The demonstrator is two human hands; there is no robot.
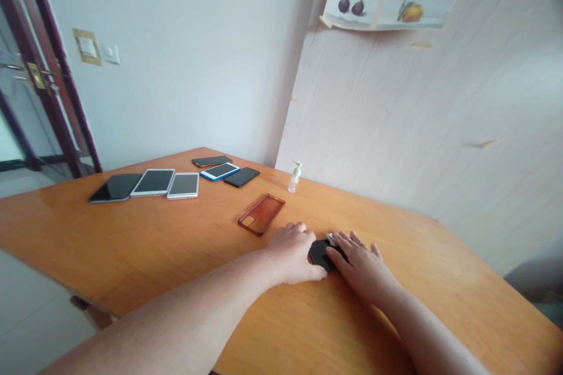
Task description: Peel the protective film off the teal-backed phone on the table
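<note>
A reddish phone case [263,214] and a pump bottle [293,180] stand beyond two hands on one black phone [320,253].
On the wooden table [285,328], six other phones and tablets [153,181] lie farther left; the left hand [295,253] curls round the black phone's left side, and the right hand [361,263] lies spread over its right, partly hiding a whitish item [330,239].

On the table [211,258], an item [320,254], partly hidden, lies between the left hand [294,253] and the right hand [358,262], its right end under the latter. Beyond the left hand lies a case [263,214]; behind it, to the right, stands a bottle [294,179]. Farther left and back sit three phones [220,171], and left of them three devices [153,182] in a row.
</note>
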